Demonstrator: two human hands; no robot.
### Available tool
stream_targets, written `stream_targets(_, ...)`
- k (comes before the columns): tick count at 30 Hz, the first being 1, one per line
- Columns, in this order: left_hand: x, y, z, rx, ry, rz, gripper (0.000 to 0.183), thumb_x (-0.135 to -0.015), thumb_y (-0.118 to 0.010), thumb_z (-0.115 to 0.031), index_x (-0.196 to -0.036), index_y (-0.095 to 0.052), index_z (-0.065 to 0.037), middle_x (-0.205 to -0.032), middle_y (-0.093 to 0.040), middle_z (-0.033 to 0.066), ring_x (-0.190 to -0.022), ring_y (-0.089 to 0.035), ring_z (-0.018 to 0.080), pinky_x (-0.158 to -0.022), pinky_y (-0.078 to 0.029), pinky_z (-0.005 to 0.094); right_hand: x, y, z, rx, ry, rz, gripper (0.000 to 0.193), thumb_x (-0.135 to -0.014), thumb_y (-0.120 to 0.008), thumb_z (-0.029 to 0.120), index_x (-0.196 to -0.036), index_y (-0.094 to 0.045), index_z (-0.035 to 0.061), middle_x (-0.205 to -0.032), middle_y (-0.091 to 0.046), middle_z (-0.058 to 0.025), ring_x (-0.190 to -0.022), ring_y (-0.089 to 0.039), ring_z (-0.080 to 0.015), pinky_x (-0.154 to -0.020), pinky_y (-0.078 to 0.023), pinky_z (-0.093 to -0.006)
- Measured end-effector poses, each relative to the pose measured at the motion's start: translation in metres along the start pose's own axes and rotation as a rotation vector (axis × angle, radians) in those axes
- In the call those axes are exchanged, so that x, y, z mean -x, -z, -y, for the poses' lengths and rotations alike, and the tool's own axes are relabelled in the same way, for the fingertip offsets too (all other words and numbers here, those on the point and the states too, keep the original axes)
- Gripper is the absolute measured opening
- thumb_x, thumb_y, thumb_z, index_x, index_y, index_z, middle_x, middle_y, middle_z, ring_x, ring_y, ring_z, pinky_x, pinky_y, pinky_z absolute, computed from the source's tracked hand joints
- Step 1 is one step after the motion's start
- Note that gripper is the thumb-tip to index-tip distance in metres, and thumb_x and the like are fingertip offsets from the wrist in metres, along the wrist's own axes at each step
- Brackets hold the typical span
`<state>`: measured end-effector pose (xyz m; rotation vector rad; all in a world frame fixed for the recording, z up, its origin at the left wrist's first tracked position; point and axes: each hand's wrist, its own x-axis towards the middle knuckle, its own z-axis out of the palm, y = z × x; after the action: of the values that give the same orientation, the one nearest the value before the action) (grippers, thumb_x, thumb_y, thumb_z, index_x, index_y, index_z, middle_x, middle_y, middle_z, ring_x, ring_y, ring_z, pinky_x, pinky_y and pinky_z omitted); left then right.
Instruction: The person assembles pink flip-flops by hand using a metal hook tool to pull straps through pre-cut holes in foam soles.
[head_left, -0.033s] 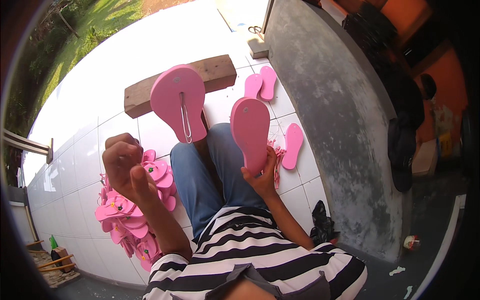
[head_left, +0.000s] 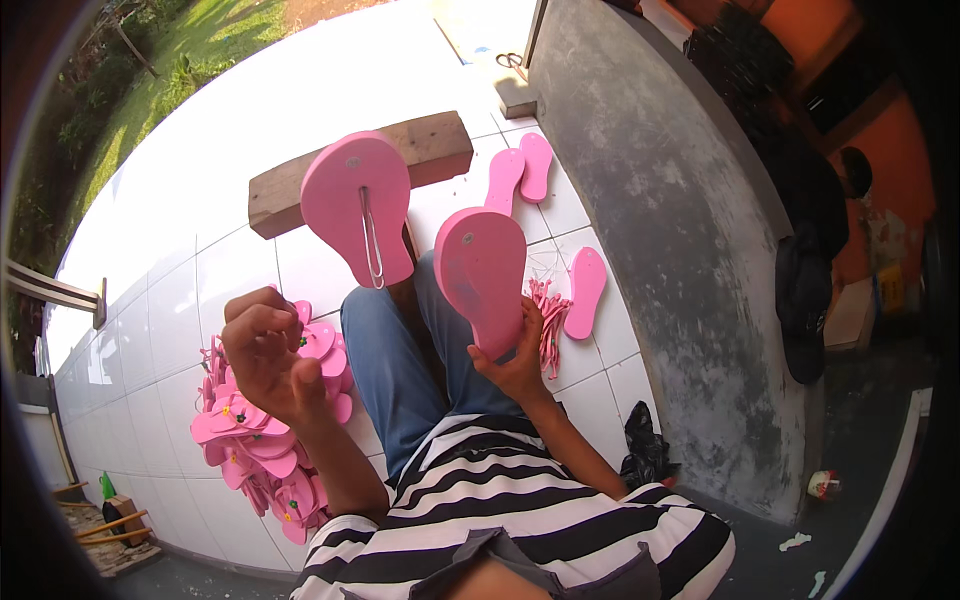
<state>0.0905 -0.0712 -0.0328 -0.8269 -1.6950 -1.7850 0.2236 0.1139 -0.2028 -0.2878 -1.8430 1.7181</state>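
My right hand (head_left: 512,360) grips a pink flip-flop sole (head_left: 484,268) by its narrow heel end, thumb on one side and fingers on the other. Raised above the pile on the left, my left hand (head_left: 268,355) holds nothing that I can see; its fingers are loosely bent and the thumb stands apart. Ahead of my knees, a second pink sole (head_left: 345,215) rests against a wooden beam (head_left: 435,145). A looped metal wire (head_left: 372,238) sticks out of its middle.
Finished pink flip-flops (head_left: 245,430) with small flowers lie heaped left of my legs. Pink straps (head_left: 548,325) and a loose sole (head_left: 586,292) lie on the right tiles, with more soles (head_left: 536,167) beyond. A grey wall (head_left: 660,240) and a black plastic bag (head_left: 645,445) border the right side.
My right hand has carried its sole left and slightly down, tilting it. My left hand has shifted a little right and its fingers have loosened. The sole at the beam stays put.
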Motion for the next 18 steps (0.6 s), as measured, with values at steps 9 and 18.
stream_targets(9,0.013,0.006,-0.017,-0.197,0.229,0.444,0.029,-0.073,-0.08,-0.004,-0.099,-0.068,-0.002,-0.095,-0.067,0.0082,-0.077,-0.064,0.0178,-0.063,-0.05,0.0273,-0.044,-0.04,0.069,0.151,0.307,0.156,0.074,-0.072,-0.085,0.016,-0.132,-0.043,0.0048,-0.129,-0.047,-0.0179,-0.119,-0.05,-0.0314,-0.096,-0.045,-0.0421)
stream_targets(18,0.005,-0.006,0.0,-0.293,-0.023,0.391,0.031,-0.064,-0.078,-0.001,-0.093,-0.069,-0.006,-0.096,-0.068,0.0073,-0.084,-0.066,0.0227,-0.071,-0.053,0.0316,-0.089,-0.037,0.107,0.256,0.642,0.217,0.038,-0.081,-0.074,0.003,-0.112,-0.052,0.0053,-0.105,-0.065,-0.0134,-0.099,-0.065,-0.0297,-0.09,-0.051,-0.0403)
